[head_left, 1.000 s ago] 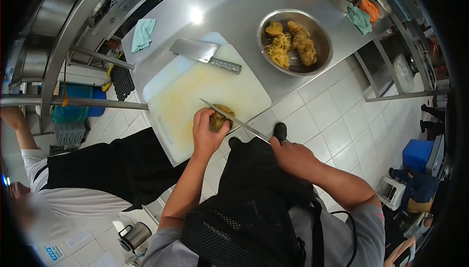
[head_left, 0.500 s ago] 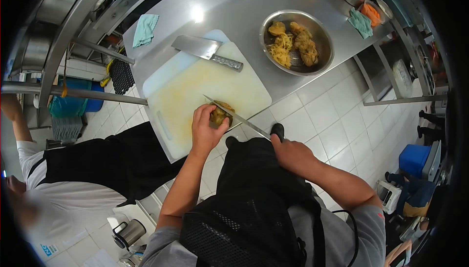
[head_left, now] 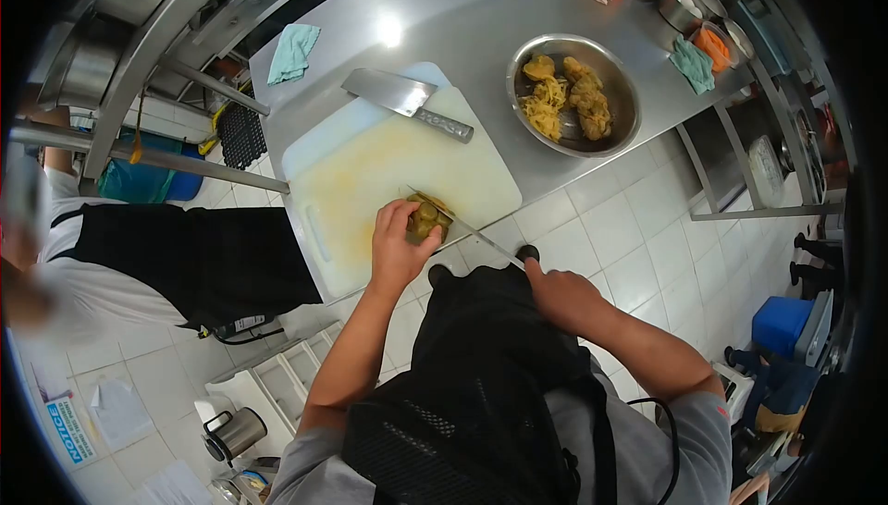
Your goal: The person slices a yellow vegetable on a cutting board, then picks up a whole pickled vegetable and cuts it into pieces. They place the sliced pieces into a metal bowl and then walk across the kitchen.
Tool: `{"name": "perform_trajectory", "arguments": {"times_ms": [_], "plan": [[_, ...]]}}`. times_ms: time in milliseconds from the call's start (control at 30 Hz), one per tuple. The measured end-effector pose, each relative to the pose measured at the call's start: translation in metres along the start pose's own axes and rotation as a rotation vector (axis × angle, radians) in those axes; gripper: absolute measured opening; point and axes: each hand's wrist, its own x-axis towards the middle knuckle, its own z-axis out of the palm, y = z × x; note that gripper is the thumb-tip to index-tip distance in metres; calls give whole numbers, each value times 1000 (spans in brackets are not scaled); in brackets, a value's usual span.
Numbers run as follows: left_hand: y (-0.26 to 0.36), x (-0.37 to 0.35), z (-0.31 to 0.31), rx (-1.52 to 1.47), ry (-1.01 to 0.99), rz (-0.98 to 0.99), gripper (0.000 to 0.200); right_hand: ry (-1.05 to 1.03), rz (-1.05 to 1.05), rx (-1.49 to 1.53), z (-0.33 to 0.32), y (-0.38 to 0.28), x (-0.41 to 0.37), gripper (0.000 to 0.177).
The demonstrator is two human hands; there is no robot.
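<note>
Head view, left hand (head_left: 398, 252) pinching food piece (head_left: 426, 219) on cutting board (head_left: 384, 165), right hand (head_left: 561, 298) clenched around knife (head_left: 481, 235)

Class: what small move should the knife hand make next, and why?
Probably press the knife down through the yellowish food piece: its blade lies across it, the left hand pins it to the cutting board, and the right hand grips the handle.

Food lump (head_left: 427, 218): rounded, yellow-green, browned; sits at near edge of white cutting board (head_left: 388, 158), gripped by left hand (head_left: 398, 248).
Knife (head_left: 474, 230): long narrow blade, diagonal, resting against lump; handle enclosed in right hand (head_left: 555, 294).
</note>
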Motion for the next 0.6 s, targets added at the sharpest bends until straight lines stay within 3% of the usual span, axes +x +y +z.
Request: {"name": "perform_trajectory", "arguments": {"times_ms": [67, 300, 367, 500, 600], "plan": [[1, 0, 0, 5, 4, 8, 47, 131, -84, 30, 8, 0, 20, 30], [3, 0, -1, 49, -7, 5, 47, 138, -146, 118, -5, 12, 58, 28], [3, -1, -2, 11, -12, -9, 46, -46, -170, 497, -19, 24, 60, 22], [2, 2, -9, 35, 0, 19, 43, -88, -191, 673, -20, 39, 57, 19], [2, 9, -17, -104, -36, -66, 37, -101, -123, 805, -37, 39, 35, 15]]}}
